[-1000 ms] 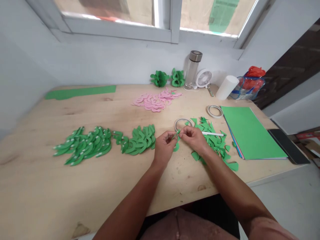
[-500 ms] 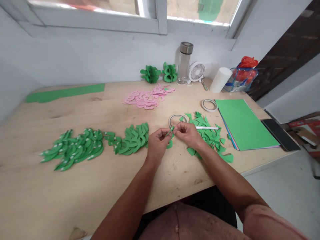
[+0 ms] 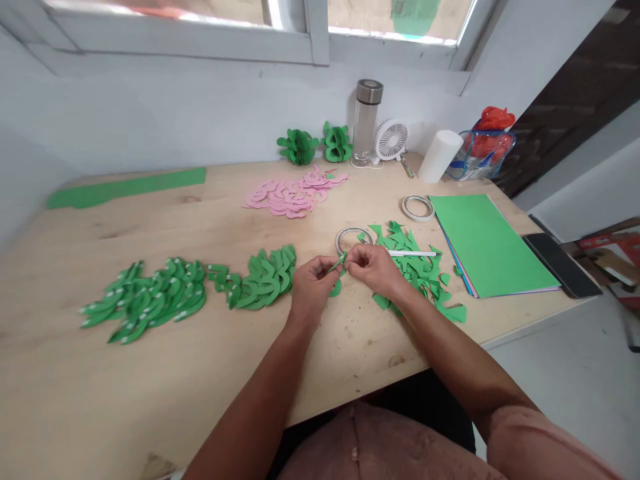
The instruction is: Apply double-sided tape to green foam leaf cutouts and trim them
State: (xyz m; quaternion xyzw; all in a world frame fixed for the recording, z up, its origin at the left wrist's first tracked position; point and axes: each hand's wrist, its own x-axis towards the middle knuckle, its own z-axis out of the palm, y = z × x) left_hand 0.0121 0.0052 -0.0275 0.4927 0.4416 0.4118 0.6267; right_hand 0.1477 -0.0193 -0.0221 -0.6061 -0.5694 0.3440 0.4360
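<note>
My left hand [image 3: 311, 288] and my right hand [image 3: 376, 268] meet over the middle of the wooden table [image 3: 200, 373]. Together they pinch a small curved green paper piece [image 3: 339, 261] between fingertips; its lower end [image 3: 336, 289] shows below my left thumb. Just behind the hands lies a roll of tape [image 3: 351, 237]. A heap of green paper scraps [image 3: 419, 272] with a white pen [image 3: 413, 254] on it sits under and right of my right wrist. Left of the hands, rows of finished green curved pieces [image 3: 265, 279] stretch leftward [image 3: 150, 300].
Pink cut shapes [image 3: 293, 193] lie farther back. Two green paper balls [image 3: 299, 147], a bottle [image 3: 365, 121], a small fan [image 3: 391, 140], a white roll [image 3: 440, 156] and a clear bag [image 3: 480, 153] line the wall. Another tape roll [image 3: 418, 207], green sheets [image 3: 485, 243] and a phone [image 3: 561, 263] sit right. A green strip [image 3: 125, 187] lies back left.
The hands stay together on the green piece, with only small finger motion. The view has shifted, so everything sits slightly left and lower in the picture.
</note>
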